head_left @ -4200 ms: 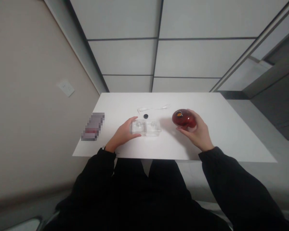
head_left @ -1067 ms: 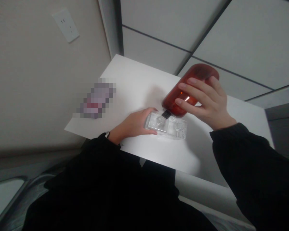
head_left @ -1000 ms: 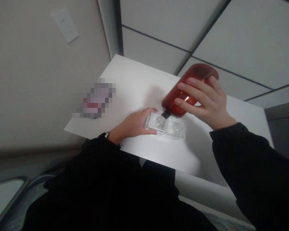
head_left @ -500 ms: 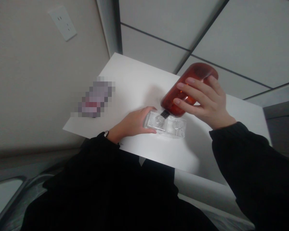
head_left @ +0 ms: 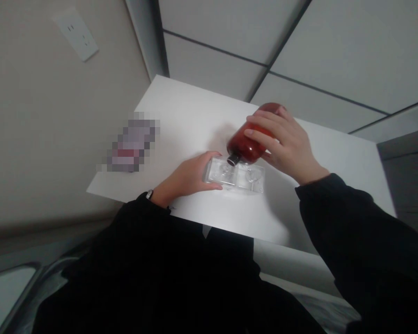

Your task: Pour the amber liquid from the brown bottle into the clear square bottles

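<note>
Right-hand fingers [head_left: 261,124] slightly spread, curled over the upper side of a dark red-amber bottle [head_left: 245,148], clamped on it, with the thumb hidden behind the body. Bottle held in the air, tilted neck-down, its black neck [head_left: 233,160] directly above the left compartment of a clear two-compartment plastic tray [head_left: 251,180]; contact between neck and tray cannot be told from this angle. Left-hand fingertips [head_left: 211,154] and thumb [head_left: 212,186] are apart, gripping the tray's left end from either side. Left hand [head_left: 186,177] lies low on the white table [head_left: 184,106], a wristwatch [head_left: 149,195] at its wrist. Right hand [head_left: 287,146] raised above the tabletop, black sleeve [head_left: 334,218] at its wrist. Pixelated object [head_left: 130,146] lies near the table's left edge, well apart from both hands. Wall socket [head_left: 75,35] on the beige wall beyond.
</note>
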Demonstrator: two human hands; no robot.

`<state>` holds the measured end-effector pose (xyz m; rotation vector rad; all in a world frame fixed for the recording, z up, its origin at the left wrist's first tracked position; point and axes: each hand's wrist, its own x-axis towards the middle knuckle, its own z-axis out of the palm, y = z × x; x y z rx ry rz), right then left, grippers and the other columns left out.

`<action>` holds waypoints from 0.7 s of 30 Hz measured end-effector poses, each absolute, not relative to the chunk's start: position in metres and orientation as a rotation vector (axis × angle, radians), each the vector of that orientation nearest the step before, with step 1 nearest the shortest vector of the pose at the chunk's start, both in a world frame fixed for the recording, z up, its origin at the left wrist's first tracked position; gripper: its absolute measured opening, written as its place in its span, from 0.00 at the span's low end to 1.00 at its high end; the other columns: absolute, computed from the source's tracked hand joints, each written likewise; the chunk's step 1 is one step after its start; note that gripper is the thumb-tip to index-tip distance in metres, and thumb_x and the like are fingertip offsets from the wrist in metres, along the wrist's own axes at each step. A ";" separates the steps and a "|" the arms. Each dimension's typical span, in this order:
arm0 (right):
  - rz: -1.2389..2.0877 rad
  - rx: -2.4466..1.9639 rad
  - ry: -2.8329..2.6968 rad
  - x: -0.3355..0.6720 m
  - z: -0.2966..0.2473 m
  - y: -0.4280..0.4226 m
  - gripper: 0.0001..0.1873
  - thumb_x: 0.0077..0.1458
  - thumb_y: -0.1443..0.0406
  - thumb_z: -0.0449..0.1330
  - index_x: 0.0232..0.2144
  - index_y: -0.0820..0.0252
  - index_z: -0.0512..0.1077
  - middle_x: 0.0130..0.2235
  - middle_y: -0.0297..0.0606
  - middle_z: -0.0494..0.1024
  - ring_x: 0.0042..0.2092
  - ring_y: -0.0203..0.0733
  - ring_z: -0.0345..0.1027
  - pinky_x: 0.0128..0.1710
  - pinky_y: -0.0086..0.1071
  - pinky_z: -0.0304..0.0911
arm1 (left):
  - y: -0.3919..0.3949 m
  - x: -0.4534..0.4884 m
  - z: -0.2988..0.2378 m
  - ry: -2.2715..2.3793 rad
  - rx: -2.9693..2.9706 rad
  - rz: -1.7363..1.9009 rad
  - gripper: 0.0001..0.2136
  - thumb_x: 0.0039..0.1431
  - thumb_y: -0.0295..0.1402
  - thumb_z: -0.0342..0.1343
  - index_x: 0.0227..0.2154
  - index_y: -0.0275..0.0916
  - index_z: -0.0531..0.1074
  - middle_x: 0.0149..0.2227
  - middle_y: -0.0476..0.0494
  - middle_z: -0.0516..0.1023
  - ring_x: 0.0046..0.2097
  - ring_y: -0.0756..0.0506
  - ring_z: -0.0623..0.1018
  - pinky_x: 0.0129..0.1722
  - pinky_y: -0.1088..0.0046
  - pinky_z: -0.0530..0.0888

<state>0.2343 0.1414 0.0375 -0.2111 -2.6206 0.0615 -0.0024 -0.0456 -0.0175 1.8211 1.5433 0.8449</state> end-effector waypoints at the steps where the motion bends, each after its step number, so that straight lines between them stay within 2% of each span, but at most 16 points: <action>1: 0.078 -0.218 -2.619 0.235 0.035 0.142 0.22 0.70 0.61 0.60 0.64 0.43 0.69 0.69 0.36 0.73 0.70 0.54 0.66 0.72 0.64 0.60 | -0.046 -0.003 -0.018 1.540 1.830 0.843 0.37 0.56 0.44 0.72 0.65 0.43 0.64 0.67 0.37 0.74 0.66 0.34 0.76 0.67 0.57 0.71; 5: 0.221 -0.359 -2.521 0.249 0.022 0.139 0.36 0.62 0.56 0.69 0.68 0.46 0.64 0.68 0.42 0.74 0.68 0.59 0.68 0.72 0.66 0.59 | -0.046 -0.005 -0.020 1.554 1.867 0.839 0.37 0.58 0.45 0.71 0.66 0.43 0.63 0.67 0.37 0.74 0.66 0.34 0.77 0.66 0.57 0.73; 9: 0.391 -0.679 -2.259 0.278 0.004 0.127 0.49 0.51 0.52 0.76 0.69 0.51 0.62 0.66 0.47 0.73 0.66 0.62 0.69 0.66 0.62 0.68 | -0.046 -0.008 -0.024 1.586 1.904 0.856 0.38 0.58 0.46 0.70 0.67 0.41 0.62 0.70 0.34 0.70 0.70 0.33 0.72 0.71 0.54 0.69; 15: 0.656 -1.056 -1.880 0.321 -0.028 0.107 0.48 0.45 0.54 0.78 0.65 0.53 0.66 0.61 0.48 0.77 0.61 0.59 0.74 0.65 0.60 0.70 | -0.041 -0.012 -0.032 1.579 1.878 0.898 0.44 0.56 0.49 0.71 0.70 0.41 0.59 0.71 0.32 0.68 0.71 0.32 0.71 0.72 0.53 0.68; 21: 0.837 -1.114 -1.722 0.327 -0.049 0.111 0.49 0.44 0.53 0.77 0.65 0.55 0.64 0.60 0.51 0.77 0.60 0.60 0.75 0.65 0.59 0.68 | -0.039 -0.012 -0.025 1.600 1.979 0.923 0.43 0.58 0.48 0.70 0.71 0.42 0.56 0.72 0.31 0.64 0.71 0.33 0.70 0.72 0.50 0.67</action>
